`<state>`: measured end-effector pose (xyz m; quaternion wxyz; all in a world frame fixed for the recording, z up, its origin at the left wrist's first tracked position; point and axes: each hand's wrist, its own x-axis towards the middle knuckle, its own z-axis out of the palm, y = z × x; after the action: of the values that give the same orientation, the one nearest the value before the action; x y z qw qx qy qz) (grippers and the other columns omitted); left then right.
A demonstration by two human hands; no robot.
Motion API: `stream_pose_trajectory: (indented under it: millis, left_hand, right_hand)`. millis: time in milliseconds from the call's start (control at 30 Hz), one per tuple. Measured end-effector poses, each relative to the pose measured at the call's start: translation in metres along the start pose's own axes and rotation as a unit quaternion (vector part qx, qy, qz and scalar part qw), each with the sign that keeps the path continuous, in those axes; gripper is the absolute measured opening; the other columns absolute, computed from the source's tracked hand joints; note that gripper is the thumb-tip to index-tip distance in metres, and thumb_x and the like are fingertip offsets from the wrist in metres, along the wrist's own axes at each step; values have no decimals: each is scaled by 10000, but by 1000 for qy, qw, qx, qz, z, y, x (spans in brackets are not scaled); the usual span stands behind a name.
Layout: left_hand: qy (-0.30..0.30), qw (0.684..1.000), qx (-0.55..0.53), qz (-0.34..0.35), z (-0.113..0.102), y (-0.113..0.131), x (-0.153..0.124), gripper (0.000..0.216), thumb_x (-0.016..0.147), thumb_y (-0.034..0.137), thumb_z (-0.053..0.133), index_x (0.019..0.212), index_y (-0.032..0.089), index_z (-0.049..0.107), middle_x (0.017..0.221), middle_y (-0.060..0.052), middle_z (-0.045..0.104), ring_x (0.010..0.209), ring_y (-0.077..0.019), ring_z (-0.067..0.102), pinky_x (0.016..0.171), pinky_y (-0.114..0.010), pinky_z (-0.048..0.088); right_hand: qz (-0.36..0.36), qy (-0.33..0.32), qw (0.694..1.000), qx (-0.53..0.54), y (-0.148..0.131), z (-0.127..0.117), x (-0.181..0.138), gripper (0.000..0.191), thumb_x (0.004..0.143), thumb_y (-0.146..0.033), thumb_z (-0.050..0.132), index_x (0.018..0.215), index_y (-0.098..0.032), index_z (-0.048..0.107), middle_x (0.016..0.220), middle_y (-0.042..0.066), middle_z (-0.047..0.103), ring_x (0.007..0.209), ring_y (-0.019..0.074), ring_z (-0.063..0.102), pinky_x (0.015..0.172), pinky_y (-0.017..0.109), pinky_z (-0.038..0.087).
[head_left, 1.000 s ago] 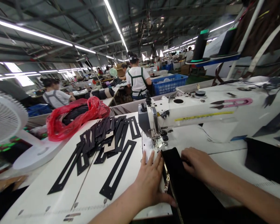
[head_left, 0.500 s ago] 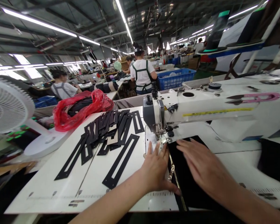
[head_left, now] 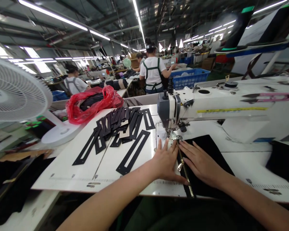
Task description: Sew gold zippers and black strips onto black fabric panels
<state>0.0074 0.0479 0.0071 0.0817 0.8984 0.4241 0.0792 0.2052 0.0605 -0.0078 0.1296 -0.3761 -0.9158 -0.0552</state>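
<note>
A black fabric piece (head_left: 210,149) lies on the white sewing table (head_left: 69,178), its front edge at the table's front. Along its left side runs a gold-toothed zipper (head_left: 188,183) with a metal zipper pull (head_left: 180,166). My left hand (head_left: 165,163) lies flat with fingers spread, left of the zipper, its thumb reaching across the teeth. Flat on the fabric, my right hand (head_left: 199,162) is just right of the zipper, fingers stretched toward the presser foot. Both hands are close in front of the sewing machine's (head_left: 170,110) needle area (head_left: 173,136).
Black frame-shaped pieces (head_left: 133,152) lie on the table's left half, several piled together. Behind them is a red plastic bag (head_left: 93,104); a white fan (head_left: 21,93) stands at left. Pink thread snips (head_left: 271,97) rest on the machine arm. Co-workers (head_left: 152,72) sit or stand beyond.
My right hand has come down and left onto the fabric, beside the zipper. My left hand keeps its place by the needle area. The whole view has shifted.
</note>
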Motion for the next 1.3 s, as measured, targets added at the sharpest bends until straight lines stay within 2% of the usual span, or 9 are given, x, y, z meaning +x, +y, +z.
stream_pose_trajectory:
  millis: [200, 367, 467, 600, 700, 933, 1067, 1167, 1300]
  left_hand:
    - [101, 994, -34, 8, 4, 21, -27, 562, 757, 564, 593, 1170, 187, 545, 1378, -111, 428, 1346, -314, 251, 1112, -578, 57]
    - [112, 981, -100, 121, 8, 44, -67, 207, 842, 422, 555, 922, 247, 632, 1222, 29, 582, 1230, -184, 445, 1152, -479, 70]
    - [126, 982, -86, 109, 0, 25, -85, 213, 885, 365, 507, 1043, 260, 603, 1197, 56, 607, 1174, -117, 499, 1154, -372, 175]
    - [175, 966, 90, -169, -4, -26, -104, 417, 863, 301, 536, 1243, 132, 506, 1319, -134, 506, 1245, -274, 435, 1046, -525, 340]
    - [121, 952, 134, -248, 1, -38, -118, 449, 869, 300, 506, 1258, 77, 493, 1324, -201, 477, 1227, -339, 437, 966, -543, 411]
    - [-28, 997, 62, -46, 9, -17, -129, 985, 553, 507, 787, 1380, 208, 345, 1401, -198, 381, 1160, -389, 472, 910, -540, 446]
    - [33, 995, 95, -21, 18, -32, -123, 1259, 457, 484, 839, 1446, 196, 116, 1483, -238, 143, 1313, -459, 234, 970, -620, 342]
    - [73, 993, 94, -16, 19, -41, -118, 1187, 590, 670, 671, 1447, 118, 63, 1484, -261, 79, 1347, -448, 128, 989, -624, 319]
    - [99, 985, 120, 73, 29, -47, -121, 925, 752, 629, 531, 1430, 100, 188, 1425, -225, 322, 1328, -393, 255, 1030, -622, 279]
  right_hand:
    - [3, 2, 1000, 24, 6, 15, -3, 473, 942, -270, 271, 1383, -106, 317, 1435, 110, 321, 1337, 194, 263, 1083, 495, 277]
    - [22, 16, 999, 25, 7, 14, -4, 481, 944, -309, 267, 1359, -86, 364, 1421, 136, 334, 1322, 216, 294, 1068, 494, 304]
    - [14, 13, 1000, 2, 9, 17, -4, 488, 942, -329, 282, 1350, -82, 381, 1421, 134, 328, 1319, 236, 296, 1059, 514, 309]
    - [1, 26, 999, -27, 13, 23, -3, 480, 945, -314, 285, 1360, -89, 366, 1422, 119, 326, 1315, 235, 302, 1048, 512, 331]
    - [-10, 39, 998, -53, 13, 25, 0, 462, 942, -285, 289, 1346, -82, 387, 1411, 118, 346, 1295, 235, 343, 1023, 501, 375]
    - [-16, 70, 992, -102, 5, 18, 5, 426, 905, -198, 333, 1292, -74, 464, 1367, 124, 422, 1252, 232, 411, 979, 445, 431]
    - [-10, 69, 992, -101, 2, 15, 5, 433, 906, -191, 334, 1313, -85, 438, 1383, 116, 404, 1267, 216, 392, 998, 426, 409]
    - [1, 54, 994, -94, 2, 14, 5, 448, 909, -199, 336, 1342, -105, 401, 1403, 95, 378, 1284, 204, 367, 1010, 423, 395]
    - [9, 45, 997, -64, 3, 14, 4, 454, 911, -214, 344, 1354, -119, 386, 1411, 89, 367, 1293, 200, 351, 1023, 417, 384]
